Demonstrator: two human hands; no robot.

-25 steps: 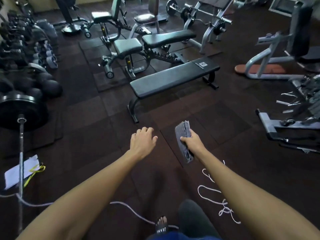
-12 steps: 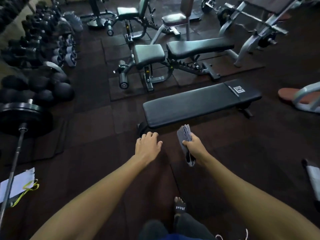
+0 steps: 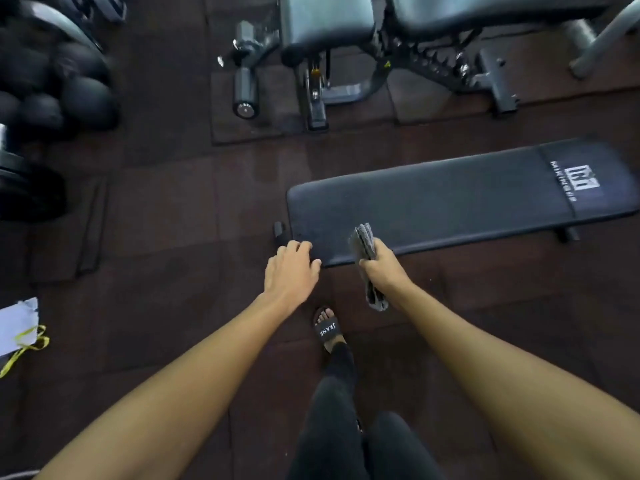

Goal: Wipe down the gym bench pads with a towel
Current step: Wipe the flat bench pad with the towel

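hiding part of the towel (image 3: pixel 363 245), right hand (image 3: pixel 381 268) grips it.

Right end of long black padded bench (image 3: pixel 433 202) ran off picture edge; white logo (image 3: pixel 581 183) there was blurred. Middle of folded grey towel (image 3: pixel 362 241) stayed hidden inside right hand (image 3: pixel 382 269).

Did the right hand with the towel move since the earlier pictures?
Yes. The right hand, gripping the towel, has come forward to the near edge of the flat bench pad; earlier it was well short of it.
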